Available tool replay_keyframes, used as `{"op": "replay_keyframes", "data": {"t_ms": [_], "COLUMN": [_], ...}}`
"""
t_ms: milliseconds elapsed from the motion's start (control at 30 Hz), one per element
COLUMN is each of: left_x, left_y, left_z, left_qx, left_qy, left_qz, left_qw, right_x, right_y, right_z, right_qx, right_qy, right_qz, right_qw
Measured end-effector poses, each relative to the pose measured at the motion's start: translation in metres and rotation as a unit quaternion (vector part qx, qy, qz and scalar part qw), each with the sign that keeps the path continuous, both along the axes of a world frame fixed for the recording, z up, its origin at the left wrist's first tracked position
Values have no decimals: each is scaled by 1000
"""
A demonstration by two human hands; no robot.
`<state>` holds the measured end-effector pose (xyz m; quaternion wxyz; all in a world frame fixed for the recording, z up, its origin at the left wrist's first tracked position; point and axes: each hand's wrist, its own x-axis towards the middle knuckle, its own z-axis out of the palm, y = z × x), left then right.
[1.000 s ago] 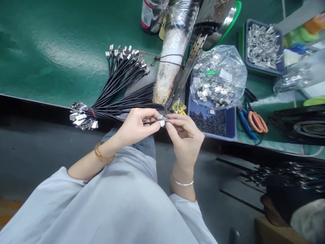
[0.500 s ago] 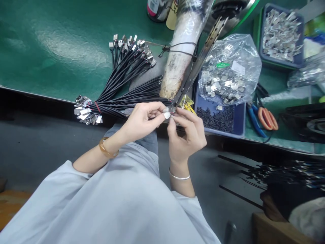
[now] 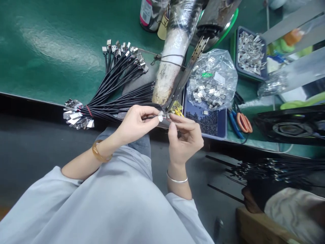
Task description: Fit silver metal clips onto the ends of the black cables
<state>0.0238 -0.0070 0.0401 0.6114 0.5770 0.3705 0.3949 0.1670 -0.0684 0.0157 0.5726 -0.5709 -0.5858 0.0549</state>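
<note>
My left hand is closed in a pinch on the end of a black cable, whose thin wires show at the fingertips. My right hand meets it from the right, thumb and forefinger pinched at a small metal connector by the cable end. Fingers partly cover how wire and connector touch. Just behind both hands lies a bundle of black cables with silvery plugs, tied with a red band. A dark metal bracket slopes down close to my fingertips.
A stained white tube wrapped in plastic hangs over the cables. To the right are a bag of metal connectors, a blue tray of small black pieces, pliers and a bin of metal parts. More cables lie lower right.
The whole view has shifted, so bench items appear further left and more shows on the right. Both hands stay together at the cable end; my right fingers have curled slightly more.
</note>
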Motion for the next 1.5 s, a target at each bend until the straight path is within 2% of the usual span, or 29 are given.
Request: {"op": "replay_keyframes", "data": {"t_ms": [200,400,633,800,933,1067,1167,1267,1500], "left_x": [3,7,8,6,5,4,3,3,3], "left_y": [0,-2,-3,-2,-2,-5,-7,-6,-3], "left_z": [0,-2,5,2,0,1,3,2,-1], "left_qx": [28,24,-3,-10,-6,16,59,89,111], "left_qy": [32,31,3,7,16,32,48,71,83], "left_qz": [36,64,73,63,56,41,40,48,62], "left_qw": [998,997,997,998,998,999,996,992,988], "right_x": [3,4,4,6,8,8,5,4,6], "right_y": [5,10,11,10,9,7,6,6,8], "right_z": [1,5,11,13,11,13,16,21,24], "right_qx": [57,88,94,92,95,97,11,-67,-59], "right_qy": [-101,-179,-196,-226,-221,-197,-79,9,-25], "right_qz": [0,-14,-15,5,24,-9,-4,26,41], "right_qw": [993,980,976,970,970,976,997,997,997]}}
